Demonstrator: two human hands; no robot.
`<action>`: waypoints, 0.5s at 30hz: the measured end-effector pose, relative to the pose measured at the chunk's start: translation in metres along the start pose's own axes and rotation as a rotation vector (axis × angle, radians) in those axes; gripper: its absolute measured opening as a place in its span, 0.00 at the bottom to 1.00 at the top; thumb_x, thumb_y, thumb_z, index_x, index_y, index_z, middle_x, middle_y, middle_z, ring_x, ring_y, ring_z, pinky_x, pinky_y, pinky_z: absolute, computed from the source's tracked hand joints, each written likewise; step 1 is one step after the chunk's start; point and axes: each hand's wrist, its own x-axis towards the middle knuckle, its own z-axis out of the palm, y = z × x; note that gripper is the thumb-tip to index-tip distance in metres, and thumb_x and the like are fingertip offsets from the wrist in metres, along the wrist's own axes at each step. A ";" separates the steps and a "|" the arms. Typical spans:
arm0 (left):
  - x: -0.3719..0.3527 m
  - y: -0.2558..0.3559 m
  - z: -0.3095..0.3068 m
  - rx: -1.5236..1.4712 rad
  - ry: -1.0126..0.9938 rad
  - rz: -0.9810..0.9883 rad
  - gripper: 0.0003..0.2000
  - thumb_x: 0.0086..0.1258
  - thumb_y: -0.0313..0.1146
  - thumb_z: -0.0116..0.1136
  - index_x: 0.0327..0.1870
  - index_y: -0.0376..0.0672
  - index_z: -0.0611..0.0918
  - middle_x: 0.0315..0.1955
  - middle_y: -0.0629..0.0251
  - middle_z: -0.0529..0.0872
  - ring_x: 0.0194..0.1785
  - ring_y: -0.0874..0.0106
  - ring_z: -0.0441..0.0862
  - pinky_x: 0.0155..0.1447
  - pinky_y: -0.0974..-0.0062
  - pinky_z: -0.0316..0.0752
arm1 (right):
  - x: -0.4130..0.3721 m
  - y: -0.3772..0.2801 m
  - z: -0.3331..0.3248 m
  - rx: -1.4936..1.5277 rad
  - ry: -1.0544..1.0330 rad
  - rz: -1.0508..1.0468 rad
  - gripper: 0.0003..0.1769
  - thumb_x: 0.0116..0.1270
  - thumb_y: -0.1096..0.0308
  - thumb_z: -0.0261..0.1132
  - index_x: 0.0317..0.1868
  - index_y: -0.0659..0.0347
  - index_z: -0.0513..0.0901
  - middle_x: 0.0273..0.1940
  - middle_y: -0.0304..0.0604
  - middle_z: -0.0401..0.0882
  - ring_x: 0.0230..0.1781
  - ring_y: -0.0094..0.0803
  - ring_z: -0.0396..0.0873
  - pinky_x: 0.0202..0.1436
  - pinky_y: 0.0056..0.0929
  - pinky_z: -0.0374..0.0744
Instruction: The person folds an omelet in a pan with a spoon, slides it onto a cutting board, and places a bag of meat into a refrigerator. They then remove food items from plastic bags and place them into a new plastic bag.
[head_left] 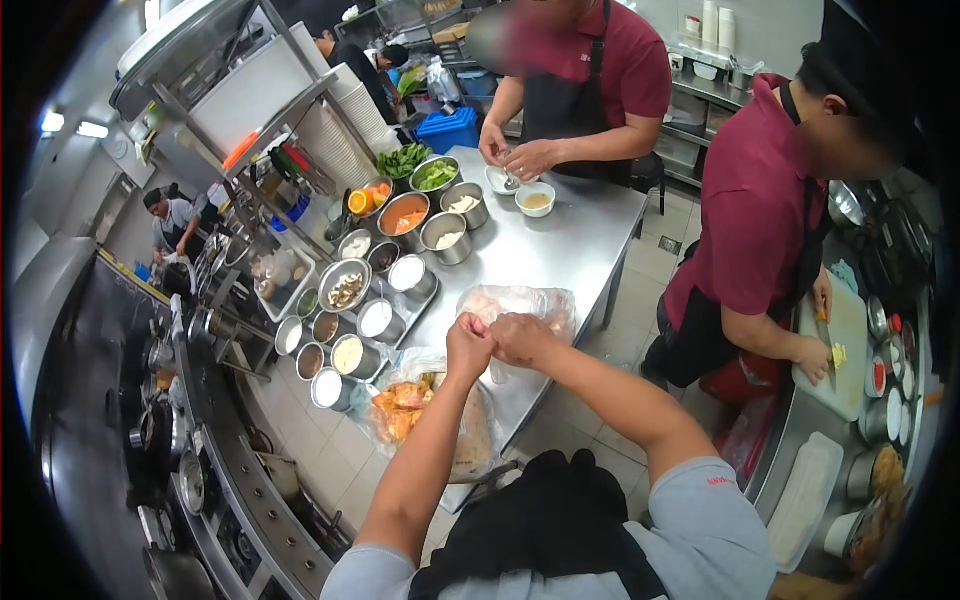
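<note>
My left hand (469,348) and my right hand (523,341) meet at the fingertips over the steel table (515,254). Both have their fingers closed in a pinch; what lies between them is hidden. Around and beyond the hands is a clear plastic bag (552,303) with pale pinkish contents. Nearer to me, left of my forearms, another clear bag holds orange-coloured food pieces (403,405). Beside it lies a bag with brownish contents (475,440).
Steel containers of ingredients (348,355) line the table's left side, with orange halves (361,202) and leafy greens (403,161) farther back. Across the table a person handles a spoon near white bowls (536,199). At right, another person cuts on a board (845,375).
</note>
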 end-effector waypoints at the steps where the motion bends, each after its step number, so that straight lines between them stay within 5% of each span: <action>1: 0.001 -0.001 0.001 -0.013 0.009 -0.017 0.12 0.54 0.20 0.61 0.26 0.43 0.67 0.19 0.70 0.74 0.20 0.80 0.71 0.23 0.82 0.69 | 0.001 0.003 0.002 -0.005 -0.014 -0.003 0.10 0.51 0.64 0.67 0.29 0.59 0.78 0.31 0.48 0.79 0.35 0.45 0.81 0.41 0.42 0.80; 10: -0.005 0.009 0.004 -0.187 0.024 -0.272 0.11 0.51 0.20 0.59 0.26 0.44 0.67 0.18 0.69 0.74 0.18 0.79 0.72 0.20 0.81 0.68 | -0.003 0.017 -0.001 -0.110 -0.149 0.030 0.09 0.54 0.63 0.65 0.30 0.60 0.78 0.32 0.49 0.80 0.38 0.45 0.81 0.41 0.40 0.80; 12: -0.004 0.009 -0.001 -0.266 0.050 -0.382 0.10 0.52 0.20 0.58 0.26 0.43 0.69 0.18 0.69 0.75 0.17 0.78 0.72 0.20 0.80 0.68 | -0.008 0.035 -0.009 -0.101 -0.046 -0.061 0.08 0.53 0.65 0.64 0.28 0.60 0.76 0.30 0.48 0.79 0.34 0.44 0.80 0.37 0.40 0.80; 15: -0.006 0.017 -0.012 -0.285 -0.044 -0.378 0.10 0.53 0.21 0.57 0.37 0.38 0.75 0.21 0.69 0.77 0.19 0.79 0.73 0.22 0.81 0.69 | -0.012 0.033 -0.022 -0.068 -0.007 0.074 0.08 0.52 0.67 0.65 0.31 0.60 0.77 0.30 0.46 0.78 0.33 0.44 0.80 0.37 0.39 0.79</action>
